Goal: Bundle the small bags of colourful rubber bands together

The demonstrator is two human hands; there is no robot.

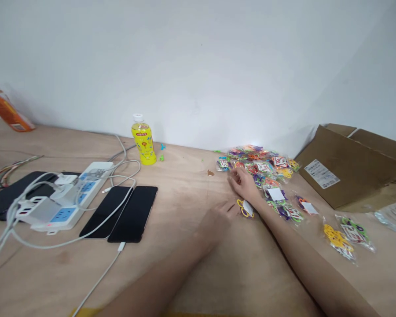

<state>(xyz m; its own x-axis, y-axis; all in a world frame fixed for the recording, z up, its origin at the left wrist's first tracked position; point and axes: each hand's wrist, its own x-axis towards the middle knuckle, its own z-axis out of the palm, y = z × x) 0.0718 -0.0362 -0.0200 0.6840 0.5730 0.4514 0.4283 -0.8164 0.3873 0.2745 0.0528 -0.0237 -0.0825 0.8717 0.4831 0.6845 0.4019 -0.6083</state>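
Observation:
My left hand [218, 220] rests low over the wooden table, slightly blurred, its fingertips beside a small clear packet of yellow rings with a white card [246, 208]. Whether the fingers grip the packet's edge I cannot tell. Just beyond, my right hand [243, 182] lies with curled fingers at the left front edge of a pile of clear packets [251, 154] holding colourful plastic pieces. What its fingertips hold, if anything, is hidden. More packets lie right of my right wrist, among them one with a white card [276, 194] and one with yellow pieces [337, 238].
An open cardboard box [353, 167] lies tilted at the right. On the left are a yellow drink bottle [144, 143], a white power strip [64, 213] with tangled cables, and two dark phones [133, 213]. An orange package [8, 110] leans against the wall.

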